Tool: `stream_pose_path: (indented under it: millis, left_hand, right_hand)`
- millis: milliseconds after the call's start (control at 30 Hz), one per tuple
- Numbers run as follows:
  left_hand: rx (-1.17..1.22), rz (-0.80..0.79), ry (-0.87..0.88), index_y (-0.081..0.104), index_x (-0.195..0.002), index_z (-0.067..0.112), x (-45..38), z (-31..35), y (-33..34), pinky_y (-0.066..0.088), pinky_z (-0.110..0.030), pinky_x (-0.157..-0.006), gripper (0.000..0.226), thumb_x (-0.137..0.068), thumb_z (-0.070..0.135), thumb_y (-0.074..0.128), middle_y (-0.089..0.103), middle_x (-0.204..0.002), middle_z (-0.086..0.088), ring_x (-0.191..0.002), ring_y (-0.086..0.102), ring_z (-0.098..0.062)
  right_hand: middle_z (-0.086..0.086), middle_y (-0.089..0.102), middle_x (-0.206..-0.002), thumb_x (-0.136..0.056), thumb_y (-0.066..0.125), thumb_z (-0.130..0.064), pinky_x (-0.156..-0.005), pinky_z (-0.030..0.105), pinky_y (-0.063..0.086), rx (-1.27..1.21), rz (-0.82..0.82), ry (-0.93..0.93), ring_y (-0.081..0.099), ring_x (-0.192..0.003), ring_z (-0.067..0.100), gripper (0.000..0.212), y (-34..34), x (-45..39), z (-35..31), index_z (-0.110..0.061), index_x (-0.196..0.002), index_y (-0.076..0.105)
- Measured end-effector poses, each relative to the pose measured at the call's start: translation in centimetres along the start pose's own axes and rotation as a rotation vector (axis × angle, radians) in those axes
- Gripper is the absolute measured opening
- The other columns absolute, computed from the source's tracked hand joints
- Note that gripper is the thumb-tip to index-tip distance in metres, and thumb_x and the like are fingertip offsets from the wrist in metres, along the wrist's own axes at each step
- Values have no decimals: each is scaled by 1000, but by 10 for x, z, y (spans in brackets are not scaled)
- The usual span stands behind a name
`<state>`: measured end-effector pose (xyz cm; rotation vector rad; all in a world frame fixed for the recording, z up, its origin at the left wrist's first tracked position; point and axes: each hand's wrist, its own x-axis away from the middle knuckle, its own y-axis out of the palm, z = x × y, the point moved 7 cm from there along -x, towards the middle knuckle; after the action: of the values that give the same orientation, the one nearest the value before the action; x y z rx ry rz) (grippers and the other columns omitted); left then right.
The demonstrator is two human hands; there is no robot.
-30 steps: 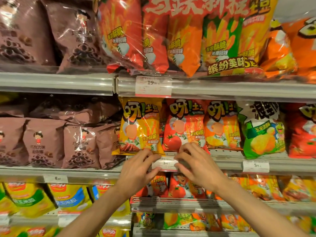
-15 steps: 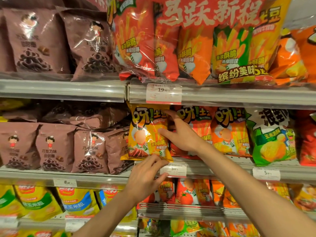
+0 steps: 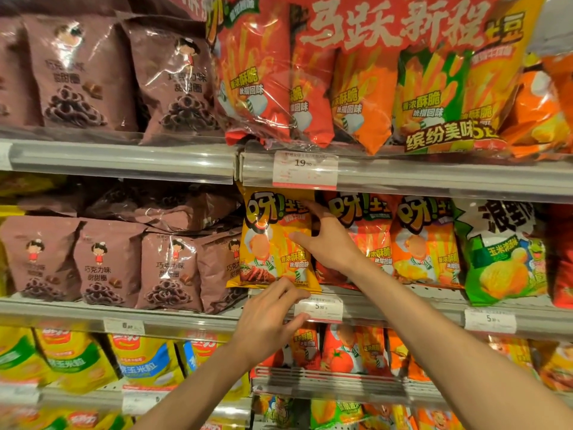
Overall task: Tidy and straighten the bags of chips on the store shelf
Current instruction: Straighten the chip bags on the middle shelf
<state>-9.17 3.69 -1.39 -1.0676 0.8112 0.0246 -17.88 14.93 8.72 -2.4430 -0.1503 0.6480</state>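
Observation:
A yellow chip bag (image 3: 273, 240) stands upright at the left end of the middle shelf's right section. My right hand (image 3: 328, 240) grips its right edge, thumb on the front and fingers reaching behind the top. My left hand (image 3: 269, 318) is below, fingertips touching the bag's bottom edge at the shelf lip. A red chip bag (image 3: 362, 234) and an orange chip bag (image 3: 424, 240) stand just right of it, the red one partly hidden by my right hand.
Brown snack bags (image 3: 108, 262) crowd the shelf to the left, some lying flat on top. A green bag (image 3: 502, 252) stands at the right. Price tags (image 3: 317, 307) line the shelf rail (image 3: 403, 311). Large multipacks (image 3: 356, 82) overhang from the shelf above.
My right hand rose from the shelf rail to the yellow bag's right edge and took hold of it. My left hand stayed at the bag's bottom. The view shifted slightly upward.

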Motion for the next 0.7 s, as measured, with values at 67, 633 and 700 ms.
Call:
stream_pose_path:
  millis: [67,633,700]
  left_hand:
    - [4,-11,-12,61,-118,28,0,0,0,35,-15,-58,33,-90,43,64,52,-104,13,-88,52,-1]
    - [-36,-50,0,56,-117,31,-9,15,11,36,-23,-58,30,-92,47,54,44,-90,21,-77,51,-1]
    - [-9,-37,3,57,-114,31,-12,14,10,35,-20,-57,31,-90,49,54,40,-88,24,-72,40,7]
  right_hand:
    - [2,45,-151,-91,72,-32,-101,19,35,26,-12,-2,44,-137,18,74,0,0,-1,-22,-153,34]
    - [-5,57,-107,-92,68,-29,-83,29,54,287,239,-45,58,-88,3,28,-101,64,30,-22,-118,66]
    - [-4,54,-110,-91,69,-34,-83,32,53,322,283,7,57,-87,7,37,-114,69,41,-21,-124,62]
